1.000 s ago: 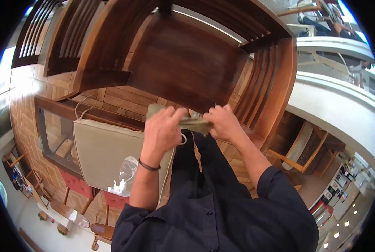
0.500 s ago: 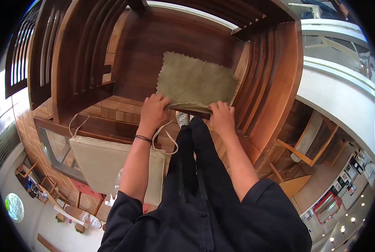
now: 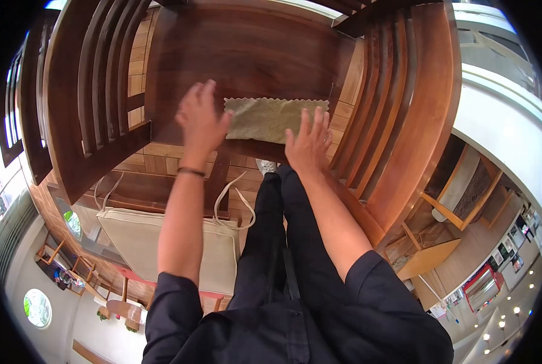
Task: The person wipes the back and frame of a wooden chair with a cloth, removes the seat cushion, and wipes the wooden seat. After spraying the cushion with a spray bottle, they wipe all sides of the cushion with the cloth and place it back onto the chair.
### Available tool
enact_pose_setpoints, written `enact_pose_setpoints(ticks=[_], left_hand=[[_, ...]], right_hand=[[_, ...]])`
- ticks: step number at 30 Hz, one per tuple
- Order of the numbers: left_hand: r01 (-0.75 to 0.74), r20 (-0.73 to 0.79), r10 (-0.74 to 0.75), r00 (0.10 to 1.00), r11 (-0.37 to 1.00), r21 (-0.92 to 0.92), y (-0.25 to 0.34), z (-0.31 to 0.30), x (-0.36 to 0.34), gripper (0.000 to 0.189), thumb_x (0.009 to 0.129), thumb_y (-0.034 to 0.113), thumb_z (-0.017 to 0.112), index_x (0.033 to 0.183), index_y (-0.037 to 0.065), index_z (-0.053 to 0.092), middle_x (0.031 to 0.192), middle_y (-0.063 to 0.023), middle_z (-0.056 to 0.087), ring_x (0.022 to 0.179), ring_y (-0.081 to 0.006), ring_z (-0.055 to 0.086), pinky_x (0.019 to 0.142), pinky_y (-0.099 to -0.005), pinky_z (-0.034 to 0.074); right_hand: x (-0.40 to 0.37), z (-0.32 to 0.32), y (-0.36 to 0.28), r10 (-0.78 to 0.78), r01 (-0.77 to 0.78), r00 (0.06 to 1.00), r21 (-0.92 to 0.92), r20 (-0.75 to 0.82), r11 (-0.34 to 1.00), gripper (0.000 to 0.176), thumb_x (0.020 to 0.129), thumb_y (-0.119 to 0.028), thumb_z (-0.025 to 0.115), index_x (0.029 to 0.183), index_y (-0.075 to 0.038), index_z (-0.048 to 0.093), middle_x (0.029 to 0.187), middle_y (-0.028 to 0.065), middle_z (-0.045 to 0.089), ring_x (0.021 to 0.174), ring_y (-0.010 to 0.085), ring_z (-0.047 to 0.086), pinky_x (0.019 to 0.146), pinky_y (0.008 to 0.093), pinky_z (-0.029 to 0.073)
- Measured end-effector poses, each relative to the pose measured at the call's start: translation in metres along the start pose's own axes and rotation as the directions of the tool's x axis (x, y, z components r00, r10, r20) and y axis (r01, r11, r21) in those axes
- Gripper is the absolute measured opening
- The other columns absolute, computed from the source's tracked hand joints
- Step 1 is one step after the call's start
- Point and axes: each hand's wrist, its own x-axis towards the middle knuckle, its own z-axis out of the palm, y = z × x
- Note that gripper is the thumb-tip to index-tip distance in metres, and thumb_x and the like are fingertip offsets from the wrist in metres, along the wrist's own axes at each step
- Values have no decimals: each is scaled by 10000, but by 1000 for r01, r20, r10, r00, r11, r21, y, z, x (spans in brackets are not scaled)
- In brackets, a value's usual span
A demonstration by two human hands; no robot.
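A greenish-tan cloth [image 3: 262, 118] with zigzag edges lies folded into a narrow strip near the front of a dark wooden chair seat [image 3: 240, 51]. My left hand [image 3: 203, 121] is over the seat at the cloth's left end, fingers spread and holding nothing. At the other end, my right hand [image 3: 308, 138] overlaps the cloth's right corner with its fingers stretched forward, also open.
Slatted armrests rise on both sides, the left one [image 3: 95, 91] and the right one [image 3: 398, 121]. A beige seat cushion [image 3: 168, 242] with ties leans below my left forearm. Wooden chairs [image 3: 428, 255] and a white ledge [image 3: 495, 127] stand to the right.
The cloth's near edge was pinched in both hands; now it is let go and the cloth lies folded into a narrower strip. My left hand has moved forward and left, fingers spread.
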Motion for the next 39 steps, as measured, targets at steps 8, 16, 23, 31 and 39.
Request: enact_pose_setpoints(ticks=[8,16,23,31,39], left_hand=[[378,-690,-122,714,896,233,-195,-287,30,726,892,560,604,1387,35,524,1402,-184,524,1302,-317,480,1106,-470,302],[476,-196,-497,846,868,-143,-227,-247,32,512,1059,316,324,1506,85,415,1564,-147,375,1476,-261,289,1225,-377,172],[475,-317,-468,825,878,-60,-209,-237,33,672,968,526,495,1448,55,504,1509,-177,432,1384,-270,424,1166,-368,278],[467,-293,-508,810,861,-203,-211,-235,39,676,947,506,543,1408,12,536,1434,-195,512,1345,-282,468,1153,-340,284],[416,-334,-406,851,908,-45,-225,-238,37,683,937,539,532,1425,61,531,1492,-212,451,1404,-308,402,1178,-363,238]], right_hand=[[49,111,-29,475,-474,877,32,-72,880,1141,847,-768,489,1548,54,121,1617,295,37,1489,502,7,1098,739,122],[-4,133,-55,81,-81,997,46,-5,996,1139,839,-715,541,1506,131,171,1586,356,102,1480,514,96,1117,701,111],[159,101,43,230,-238,895,25,-383,971,1065,912,-686,451,1521,121,117,1599,331,100,1510,437,61,1187,585,90],[142,91,36,203,-197,927,50,-315,979,855,938,-576,465,1556,-31,236,1625,206,185,1503,404,144,1189,573,121],[-79,136,-19,33,-34,999,21,37,999,768,947,-447,499,1572,-86,235,1638,173,176,1506,394,158,1183,575,142]])
